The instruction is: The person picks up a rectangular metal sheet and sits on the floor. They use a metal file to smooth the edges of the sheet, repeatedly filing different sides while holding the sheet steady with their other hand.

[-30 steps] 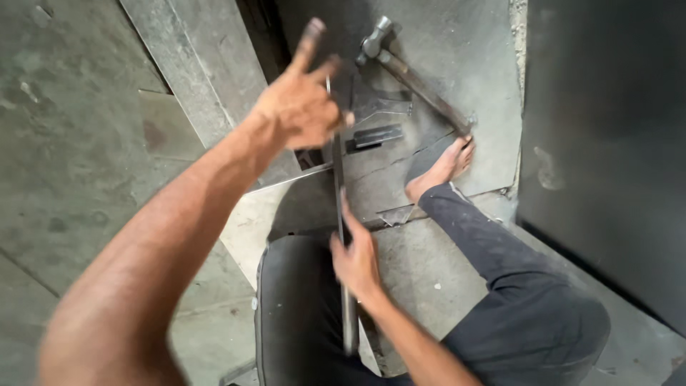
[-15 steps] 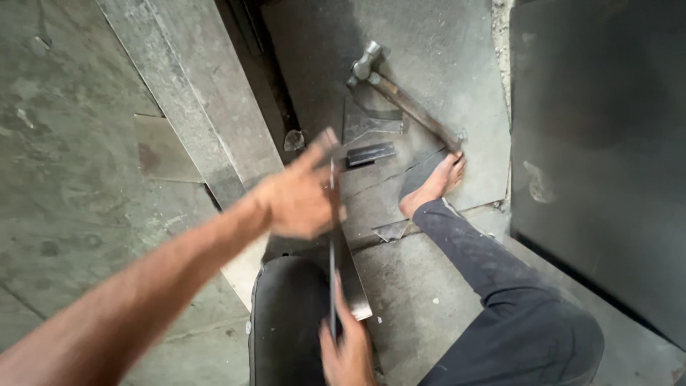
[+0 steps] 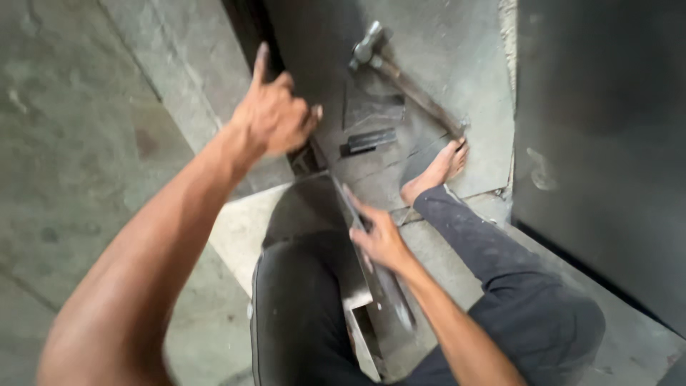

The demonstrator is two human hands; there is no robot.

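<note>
My right hand [image 3: 382, 239] sat just below the middle of the frame, fingers closed around a long flat dark metal strip [image 3: 371, 264] that ran from the centre down toward the lower middle, across my dark-trousered lap. My left hand [image 3: 275, 118] was raised in the upper middle, half curled with one finger up and holding nothing; the motion blur hid whether it touched anything. To do this well, I judged the strip needed a firm hold near its balance point, kept flat against the pale concrete block edge [image 3: 243, 221], with my bare foot [image 3: 436, 171] well clear. A steel-headed hammer with a wooden handle [image 3: 407, 78] lay on the grey floor slab [image 3: 457, 43] at upper right, beside small dark metal offcuts [image 3: 371, 139]. I saw no containers anywhere.
</note>
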